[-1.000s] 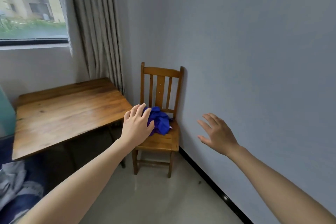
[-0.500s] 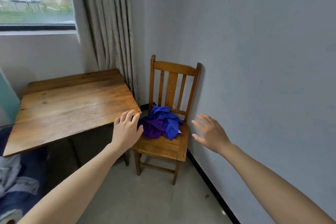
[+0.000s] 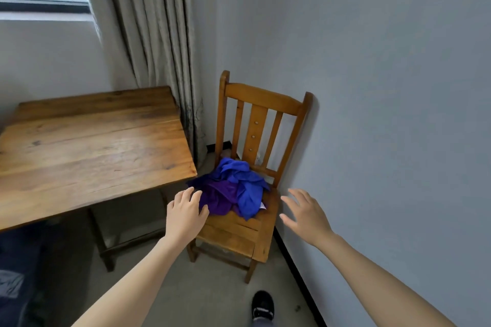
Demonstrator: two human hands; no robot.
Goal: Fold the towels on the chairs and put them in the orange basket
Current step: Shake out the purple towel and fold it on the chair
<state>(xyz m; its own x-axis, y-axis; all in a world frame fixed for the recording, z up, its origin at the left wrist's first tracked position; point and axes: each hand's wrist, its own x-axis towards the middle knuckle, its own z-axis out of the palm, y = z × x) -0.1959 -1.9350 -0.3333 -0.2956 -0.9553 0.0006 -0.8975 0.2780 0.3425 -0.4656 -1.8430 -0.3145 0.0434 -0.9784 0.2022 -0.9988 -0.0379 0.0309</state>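
A wooden chair [image 3: 263, 111] stands in the corner against the grey wall. On its seat lies a crumpled heap of cloth: a blue towel [image 3: 245, 186] over a purple towel [image 3: 220, 195]. My left hand [image 3: 184, 214] hovers open at the heap's left edge, fingertips next to the purple cloth. My right hand [image 3: 305, 214] is open with spread fingers, just right of the seat and apart from the towels. No orange basket is in view.
A wooden table [image 3: 87, 148] stands left of the chair, its corner close to the towels. A curtain [image 3: 154, 48] hangs behind. Dark bedding [image 3: 16, 273] lies at the lower left. My black shoe [image 3: 262, 305] is on the floor below the chair.
I have come closer to the chair and look down on it more. Both hands have moved toward the seat; the left one no longer covers the towels.
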